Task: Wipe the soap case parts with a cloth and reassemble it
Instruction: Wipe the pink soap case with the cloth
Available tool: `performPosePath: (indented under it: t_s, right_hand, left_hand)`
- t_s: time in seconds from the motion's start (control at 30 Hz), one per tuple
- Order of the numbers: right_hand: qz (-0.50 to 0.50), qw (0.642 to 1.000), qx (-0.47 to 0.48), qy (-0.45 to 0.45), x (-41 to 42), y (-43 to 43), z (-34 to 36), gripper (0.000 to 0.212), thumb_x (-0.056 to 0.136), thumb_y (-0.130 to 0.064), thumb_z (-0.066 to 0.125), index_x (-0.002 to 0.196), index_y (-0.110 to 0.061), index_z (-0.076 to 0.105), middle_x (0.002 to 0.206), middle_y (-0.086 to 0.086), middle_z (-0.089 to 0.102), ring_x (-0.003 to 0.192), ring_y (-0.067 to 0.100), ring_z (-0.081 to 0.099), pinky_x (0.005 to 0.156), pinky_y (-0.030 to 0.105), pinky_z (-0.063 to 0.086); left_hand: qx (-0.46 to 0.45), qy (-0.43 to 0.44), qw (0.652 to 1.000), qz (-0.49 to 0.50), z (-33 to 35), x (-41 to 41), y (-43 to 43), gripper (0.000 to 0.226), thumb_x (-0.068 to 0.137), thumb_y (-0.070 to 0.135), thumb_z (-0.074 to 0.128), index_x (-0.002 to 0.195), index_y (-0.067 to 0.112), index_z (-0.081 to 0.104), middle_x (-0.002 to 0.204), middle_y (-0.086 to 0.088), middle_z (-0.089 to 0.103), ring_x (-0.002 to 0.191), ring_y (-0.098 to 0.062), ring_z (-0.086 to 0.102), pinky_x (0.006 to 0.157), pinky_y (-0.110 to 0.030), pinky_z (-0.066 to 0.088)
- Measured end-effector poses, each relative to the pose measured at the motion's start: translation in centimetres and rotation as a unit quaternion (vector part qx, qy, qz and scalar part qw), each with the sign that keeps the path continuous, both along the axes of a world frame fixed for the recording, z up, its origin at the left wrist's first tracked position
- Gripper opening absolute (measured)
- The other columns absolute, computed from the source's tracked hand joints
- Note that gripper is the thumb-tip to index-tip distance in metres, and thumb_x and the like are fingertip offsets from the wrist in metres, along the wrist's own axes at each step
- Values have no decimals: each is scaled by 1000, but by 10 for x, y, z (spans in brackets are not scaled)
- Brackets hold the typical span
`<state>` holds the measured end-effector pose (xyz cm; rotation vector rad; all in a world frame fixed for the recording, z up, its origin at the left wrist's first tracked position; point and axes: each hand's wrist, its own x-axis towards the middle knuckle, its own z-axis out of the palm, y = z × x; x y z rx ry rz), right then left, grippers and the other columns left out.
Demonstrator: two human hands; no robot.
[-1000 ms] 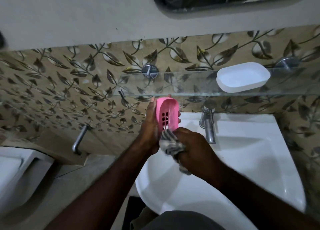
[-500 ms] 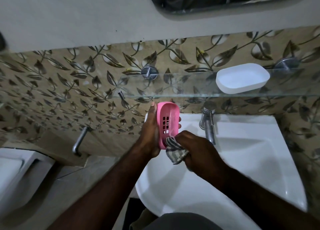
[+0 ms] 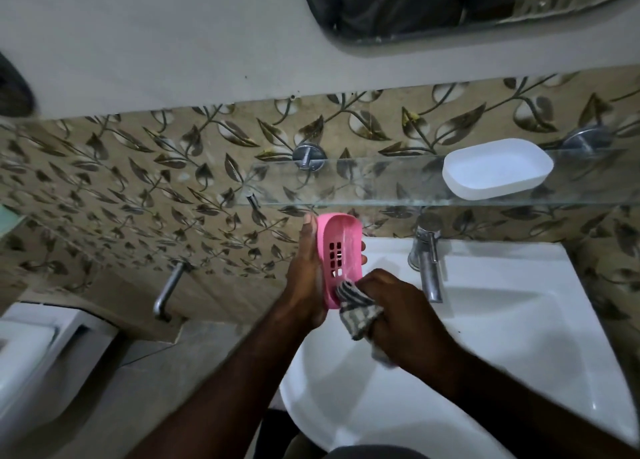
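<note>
My left hand point(image 3: 304, 268) holds the pink slotted soap tray point(image 3: 341, 247) upright over the left rim of the basin, thumb on its left edge and fingertips showing at its right edge. A striped grey-and-white cloth point(image 3: 356, 311) is bunched in my right hand point(image 3: 398, 316) and presses against the tray's lower end. The white soap case part point(image 3: 497, 167) lies on the glass shelf point(image 3: 363, 185), open side up, up and to the right of both hands.
A white wash basin point(image 3: 485, 337) sits below my hands with a chrome tap point(image 3: 427, 261) at its back. A second chrome spout point(image 3: 169, 290) sticks out of the leaf-patterned wall at left. A white toilet cistern point(image 3: 31, 365) stands far left. A mirror point(image 3: 450, 5) hangs above.
The tray has stayed in my left hand. My right hand with the cloth has shifted slightly along the tray's lower end, rubbing it.
</note>
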<state>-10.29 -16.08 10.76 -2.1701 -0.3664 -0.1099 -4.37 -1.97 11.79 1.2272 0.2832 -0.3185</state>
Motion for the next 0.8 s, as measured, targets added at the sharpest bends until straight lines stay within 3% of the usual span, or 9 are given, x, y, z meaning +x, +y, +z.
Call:
performPosePath:
  t_s: [0.1, 0.17, 0.27, 0.37, 0.47, 0.53, 0.6, 0.67, 0.8]
  right_hand:
    - [-16, 981, 166, 99, -5, 21, 8, 16, 77, -4, 53, 76, -18, 61, 63, -7, 61, 57, 8, 61, 55, 28, 50]
    - [12, 993, 113, 42, -10, 19, 4, 22, 74, -7, 49, 86, -22, 60, 72, -10, 61, 61, 8, 61, 57, 27, 51]
    - [55, 992, -86, -67, -3, 2, -9, 31, 72, -16, 48, 100, -22, 61, 93, -8, 61, 82, 20, 64, 65, 33, 52]
    - [50, 988, -118, -81, 2, -3, -10, 24, 76, -26, 47, 98, -26, 56, 92, -4, 58, 79, 24, 62, 61, 33, 49]
    - [46, 995, -72, -56, 0, 2, -6, 26, 77, -34, 50, 101, -33, 60, 92, -7, 57, 71, 15, 59, 55, 24, 44]
    - [28, 999, -8, -18, -2, 5, 1, 11, 77, -33, 55, 86, -37, 60, 79, -11, 57, 59, 8, 57, 50, 17, 38]
    - [-10, 995, 94, 42, -1, 8, 4, 17, 80, -21, 63, 71, -33, 55, 61, -8, 57, 40, 6, 48, 44, 16, 35]
    - [-26, 977, 184, 102, 0, 9, 7, 23, 82, -15, 72, 67, -20, 54, 51, 2, 59, 36, 12, 50, 40, 19, 38]
    - [-26, 970, 221, 99, -1, 15, 20, 14, 76, -16, 80, 76, -17, 66, 67, -3, 70, 56, 3, 63, 52, 17, 47]
  left_hand:
    - [-7, -16, 1000, 21, -2, -3, -6, 77, 83, 69, 31, 116, 8, 64, 102, -18, 71, 90, -31, 68, 83, -41, 54]
    - [-31, -6, 999, 28, -3, 0, -3, 79, 84, 70, 31, 116, 6, 64, 100, -18, 71, 89, -31, 67, 83, -41, 52]
    - [-44, 43, 998, 1, 2, 5, 6, 76, 91, 68, 28, 110, 5, 65, 98, -18, 71, 87, -31, 65, 84, -42, 50]
    - [-72, 96, 992, -34, 6, 9, 8, 74, 91, 66, 33, 112, 1, 62, 103, -23, 63, 92, -34, 58, 90, -45, 45]
    - [-100, 122, 986, -47, 8, 9, 9, 71, 89, 64, 44, 114, 0, 62, 109, -26, 61, 96, -36, 58, 89, -44, 48]
    - [-134, 111, 984, -48, 10, 5, 9, 76, 80, 63, 56, 124, 1, 59, 124, -27, 57, 110, -39, 54, 97, -48, 47]
    - [-164, 49, 984, -44, 5, 1, 7, 89, 70, 61, 69, 135, 3, 51, 139, -25, 49, 125, -39, 47, 107, -52, 39]
    - [-165, -19, 985, -41, -6, -8, 2, 98, 58, 57, 82, 135, 4, 51, 129, -22, 59, 118, -33, 57, 103, -47, 47]
    - [-138, -87, 986, -18, -15, -27, -11, 75, 40, 58, 88, 95, 9, 76, 80, -10, 73, 74, -20, 70, 70, -30, 57]
